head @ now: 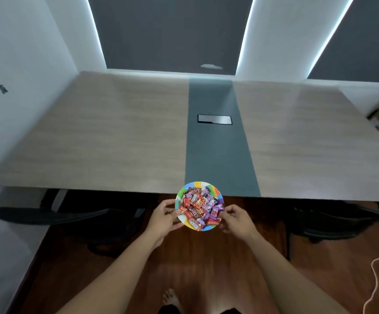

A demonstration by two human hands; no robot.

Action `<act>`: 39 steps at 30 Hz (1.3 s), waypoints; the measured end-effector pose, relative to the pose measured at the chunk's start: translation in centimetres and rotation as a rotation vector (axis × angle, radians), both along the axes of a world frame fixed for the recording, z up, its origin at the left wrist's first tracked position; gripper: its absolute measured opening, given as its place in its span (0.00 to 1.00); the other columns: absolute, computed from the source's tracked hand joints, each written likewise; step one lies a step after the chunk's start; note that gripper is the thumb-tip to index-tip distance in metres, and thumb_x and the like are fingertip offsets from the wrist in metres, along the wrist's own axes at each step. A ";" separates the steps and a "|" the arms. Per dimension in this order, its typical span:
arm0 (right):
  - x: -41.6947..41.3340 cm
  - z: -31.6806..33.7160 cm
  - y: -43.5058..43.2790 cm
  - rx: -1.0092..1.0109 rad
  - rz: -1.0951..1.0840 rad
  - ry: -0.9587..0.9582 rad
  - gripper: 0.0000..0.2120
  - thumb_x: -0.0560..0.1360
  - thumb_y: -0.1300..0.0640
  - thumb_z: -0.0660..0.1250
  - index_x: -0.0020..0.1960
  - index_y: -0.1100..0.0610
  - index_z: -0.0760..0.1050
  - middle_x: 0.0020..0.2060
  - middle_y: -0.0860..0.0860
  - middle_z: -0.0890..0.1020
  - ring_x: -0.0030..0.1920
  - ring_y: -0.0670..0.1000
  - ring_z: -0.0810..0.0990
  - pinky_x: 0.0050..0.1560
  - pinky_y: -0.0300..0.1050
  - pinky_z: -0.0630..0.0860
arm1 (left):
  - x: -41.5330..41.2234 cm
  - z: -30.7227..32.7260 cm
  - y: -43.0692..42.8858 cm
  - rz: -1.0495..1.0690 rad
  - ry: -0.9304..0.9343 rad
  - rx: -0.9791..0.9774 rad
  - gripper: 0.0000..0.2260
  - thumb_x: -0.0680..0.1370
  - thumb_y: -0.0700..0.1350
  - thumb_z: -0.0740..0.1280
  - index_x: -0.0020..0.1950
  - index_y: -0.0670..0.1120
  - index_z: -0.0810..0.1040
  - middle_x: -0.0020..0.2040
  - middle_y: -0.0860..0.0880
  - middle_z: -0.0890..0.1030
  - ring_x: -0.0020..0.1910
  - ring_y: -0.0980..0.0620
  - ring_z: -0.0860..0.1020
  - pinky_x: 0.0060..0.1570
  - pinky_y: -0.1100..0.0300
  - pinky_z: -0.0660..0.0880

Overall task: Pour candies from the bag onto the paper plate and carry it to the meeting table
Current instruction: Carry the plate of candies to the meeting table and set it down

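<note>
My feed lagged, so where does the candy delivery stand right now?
Pouring looks done: wrapped candies fill the rainbow-rimmed round paper plate. In hand: the left hand and right hand hold its opposite edges at the near edge of the wood-and-grey meeting table. Left: setting it down; it seems not yet rested there.

One paper plate [206, 185] (candies [199, 206] heaped, too many to count), two hands, one meeting table [116, 137].
</note>
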State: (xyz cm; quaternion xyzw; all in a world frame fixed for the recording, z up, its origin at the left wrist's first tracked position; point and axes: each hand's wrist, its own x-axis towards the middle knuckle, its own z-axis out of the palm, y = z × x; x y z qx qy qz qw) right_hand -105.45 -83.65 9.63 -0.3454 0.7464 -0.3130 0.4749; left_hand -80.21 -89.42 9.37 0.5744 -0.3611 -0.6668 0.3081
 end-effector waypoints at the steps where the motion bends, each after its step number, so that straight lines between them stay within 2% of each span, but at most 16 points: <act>1: -0.3 -0.1 -0.7 -0.002 -0.009 -0.003 0.07 0.83 0.55 0.69 0.52 0.59 0.77 0.43 0.60 0.89 0.40 0.54 0.87 0.51 0.60 0.87 | -0.4 0.0 -1.0 -0.010 -0.006 0.006 0.14 0.82 0.39 0.72 0.66 0.51 0.78 0.63 0.41 0.81 0.58 0.42 0.87 0.56 0.44 0.87; 5: -1.8 -0.5 -3.7 0.010 -0.030 -0.002 0.07 0.83 0.55 0.70 0.51 0.59 0.77 0.42 0.59 0.89 0.39 0.53 0.87 0.49 0.57 0.87 | -1.8 -0.3 -4.8 -0.036 -0.010 0.031 0.12 0.82 0.39 0.72 0.62 0.53 0.79 0.62 0.41 0.81 0.58 0.42 0.87 0.56 0.44 0.87; 11: -5.1 -1.2 -9.4 0.033 -0.040 -0.027 0.08 0.83 0.56 0.70 0.53 0.61 0.76 0.39 0.54 0.87 0.36 0.50 0.86 0.43 0.50 0.85 | -4.9 -0.9 -11.1 -0.054 -0.002 0.061 0.12 0.82 0.39 0.72 0.63 0.51 0.80 0.61 0.40 0.83 0.58 0.41 0.87 0.56 0.44 0.87; 16: -9.2 -1.9 -15.9 0.036 -0.014 -0.051 0.07 0.84 0.56 0.68 0.53 0.59 0.74 0.41 0.56 0.87 0.38 0.51 0.86 0.40 0.45 0.85 | -8.7 -1.2 -17.1 -0.055 -0.038 0.038 0.11 0.82 0.40 0.72 0.63 0.51 0.80 0.58 0.41 0.84 0.52 0.45 0.89 0.47 0.51 0.88; 19: -11.9 -2.3 -20.1 0.027 -0.018 -0.052 0.06 0.84 0.58 0.69 0.51 0.59 0.74 0.43 0.61 0.88 0.37 0.52 0.86 0.41 0.47 0.85 | -11.4 -1.3 -20.8 -0.045 -0.048 0.030 0.11 0.82 0.41 0.72 0.63 0.52 0.80 0.56 0.41 0.86 0.47 0.47 0.90 0.46 0.53 0.88; 24: -15.7 -2.3 -26.3 0.053 0.037 -0.028 0.07 0.84 0.57 0.69 0.52 0.60 0.76 0.40 0.54 0.88 0.34 0.47 0.87 0.39 0.46 0.85 | -14.9 -1.1 -26.2 -0.002 -0.054 0.057 0.11 0.81 0.40 0.73 0.61 0.52 0.81 0.56 0.40 0.85 0.52 0.42 0.88 0.51 0.48 0.88; 28: -17.7 -2.0 -31.3 0.054 0.035 -0.034 0.08 0.84 0.56 0.69 0.54 0.62 0.77 0.42 0.54 0.89 0.36 0.49 0.87 0.42 0.49 0.85 | -16.8 -0.9 -30.6 0.024 -0.053 0.079 0.12 0.80 0.41 0.74 0.61 0.52 0.81 0.54 0.41 0.87 0.51 0.43 0.89 0.45 0.53 0.87; 32: -18.9 -2.0 -35.8 0.068 0.020 -0.041 0.10 0.84 0.56 0.69 0.57 0.63 0.77 0.43 0.55 0.89 0.35 0.48 0.88 0.41 0.48 0.85 | -18.2 -1.0 -35.4 0.030 -0.050 0.088 0.12 0.80 0.41 0.75 0.61 0.52 0.82 0.44 0.48 0.89 0.43 0.48 0.90 0.41 0.56 0.86; 34: -19.3 -2.3 -38.2 0.073 0.000 -0.054 0.11 0.83 0.56 0.69 0.58 0.65 0.77 0.44 0.58 0.89 0.37 0.52 0.88 0.43 0.51 0.86 | -18.7 -1.4 -38.0 0.013 -0.049 0.086 0.11 0.80 0.41 0.75 0.59 0.53 0.82 0.41 0.50 0.90 0.42 0.49 0.90 0.41 0.56 0.86; 37: -19.6 -2.7 -41.6 0.080 -0.046 -0.059 0.11 0.83 0.57 0.69 0.57 0.65 0.77 0.44 0.59 0.89 0.44 0.61 0.90 0.50 0.59 0.86 | -19.2 -2.0 -41.8 -0.007 -0.036 0.094 0.11 0.80 0.40 0.75 0.59 0.54 0.82 0.42 0.50 0.90 0.42 0.50 0.91 0.43 0.55 0.87; 39: -19.8 -3.0 -43.8 0.084 -0.060 -0.065 0.11 0.83 0.57 0.69 0.57 0.66 0.76 0.42 0.57 0.88 0.43 0.61 0.89 0.53 0.62 0.86 | -19.6 -2.4 -44.2 -0.014 -0.031 0.097 0.12 0.80 0.41 0.75 0.61 0.52 0.82 0.44 0.49 0.90 0.43 0.49 0.90 0.43 0.54 0.87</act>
